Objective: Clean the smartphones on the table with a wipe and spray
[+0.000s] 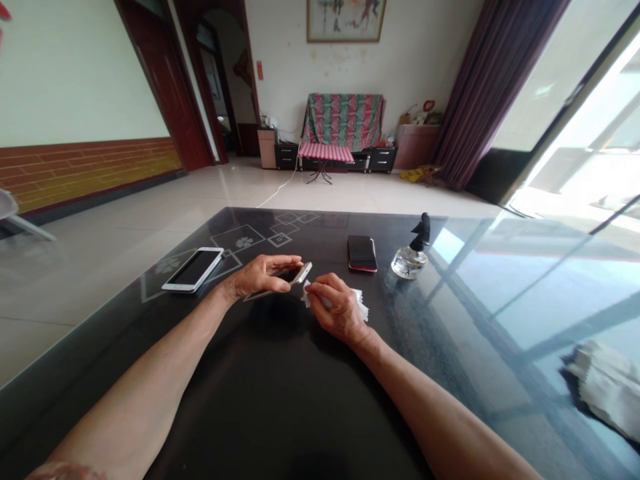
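My left hand (260, 276) grips a smartphone (301, 273) with a pale gold edge, thumb on the near side and fingers on the far side. The phone is tilted above the dark glossy table (240, 387). Close to its right end, my right hand (336, 305) is closed on a white cloth (361, 305) with a zigzag edge. A corner of that cloth sticks out between thumb and fingers, right by the phone's end; whether it touches the phone I cannot tell. The palm hides the rest of the cloth.
A white phone or small tablet (194, 270) lies at the left. Beyond my right hand lies a dark phone (363, 253) with a red edge, beside a clear spray bottle (410, 261) with a black head. Crumpled greyish-white cloth (607, 383) sits at the right edge.
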Available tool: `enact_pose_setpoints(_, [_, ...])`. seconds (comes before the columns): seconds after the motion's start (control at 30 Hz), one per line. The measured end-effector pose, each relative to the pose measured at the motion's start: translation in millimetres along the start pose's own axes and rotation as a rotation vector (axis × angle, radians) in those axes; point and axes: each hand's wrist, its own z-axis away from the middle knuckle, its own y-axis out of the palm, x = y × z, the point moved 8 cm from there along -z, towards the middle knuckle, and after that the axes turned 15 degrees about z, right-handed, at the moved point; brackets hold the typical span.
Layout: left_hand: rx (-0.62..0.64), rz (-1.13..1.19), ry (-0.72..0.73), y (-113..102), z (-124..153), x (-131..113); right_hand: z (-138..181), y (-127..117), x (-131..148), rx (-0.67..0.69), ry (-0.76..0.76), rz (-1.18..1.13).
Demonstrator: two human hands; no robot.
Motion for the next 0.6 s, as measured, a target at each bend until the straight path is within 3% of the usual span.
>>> enact_pose_setpoints(0.23, [0.054, 0.055, -0.033, 2, 3, -5, -5, -17, -17, -0.179, 0.166, -0.074])
enact_pose_setpoints(0.6, [0.085, 0.096, -0.106, 9, 5, 1, -8, -13, 2, -0.121, 0.074, -0.111])
